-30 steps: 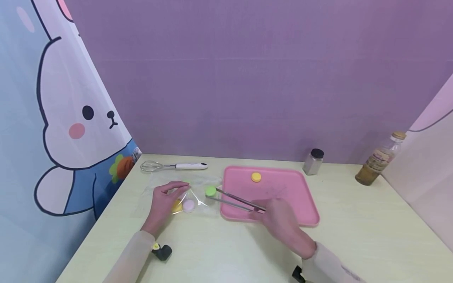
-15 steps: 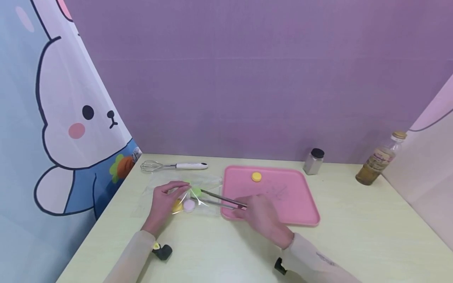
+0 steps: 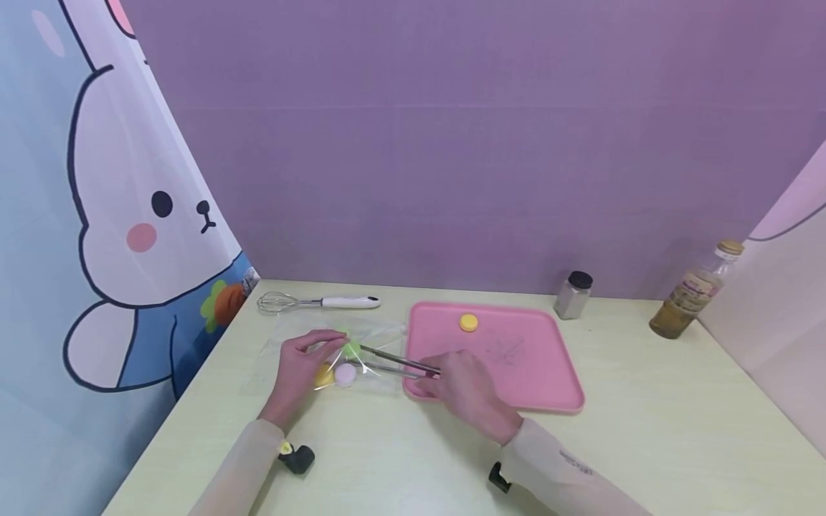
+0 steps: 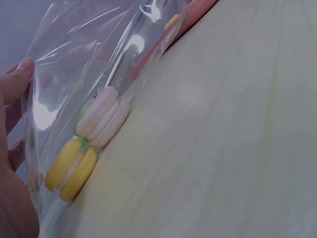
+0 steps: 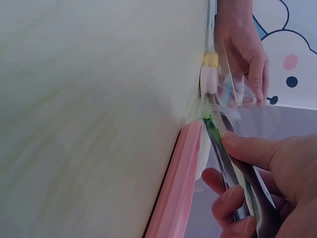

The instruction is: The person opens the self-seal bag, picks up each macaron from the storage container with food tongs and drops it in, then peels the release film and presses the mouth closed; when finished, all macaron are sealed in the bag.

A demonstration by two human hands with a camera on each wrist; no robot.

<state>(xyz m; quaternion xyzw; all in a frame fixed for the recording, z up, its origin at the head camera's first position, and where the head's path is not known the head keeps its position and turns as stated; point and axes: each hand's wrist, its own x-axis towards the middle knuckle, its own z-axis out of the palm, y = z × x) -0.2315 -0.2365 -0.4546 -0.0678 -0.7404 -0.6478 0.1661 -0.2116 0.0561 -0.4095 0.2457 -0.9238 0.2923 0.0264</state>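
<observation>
My left hand (image 3: 298, 369) pinches the upper layer of a clear plastic bag (image 4: 74, 54) and lifts it off the table. Metal tongs (image 3: 395, 358) are gripped in my right hand (image 3: 466, 390), their tips reaching into the bag. Between the tips is a green macaron (image 3: 351, 350), seen through the film and partly hidden in both wrist views. Beside it in the bag stand a pale pink macaron (image 4: 103, 118) and a yellow macaron (image 4: 71, 169), close together on edge. Another yellow macaron (image 3: 468, 322) lies on the pink tray (image 3: 545, 365), under my right hand's side.
A whisk (image 3: 319, 303) with a white handle lies behind the bag. At the back right stand a small jar (image 3: 571, 297) with a black lid and a corked bottle (image 3: 693, 292) of brown liquid. A purple backdrop (image 3: 413, 143) rises behind the table.
My right hand has moved left with the tongs, carrying the green macaron from the bag's mouth deeper inside. The left hand has stayed in place holding the bag.
</observation>
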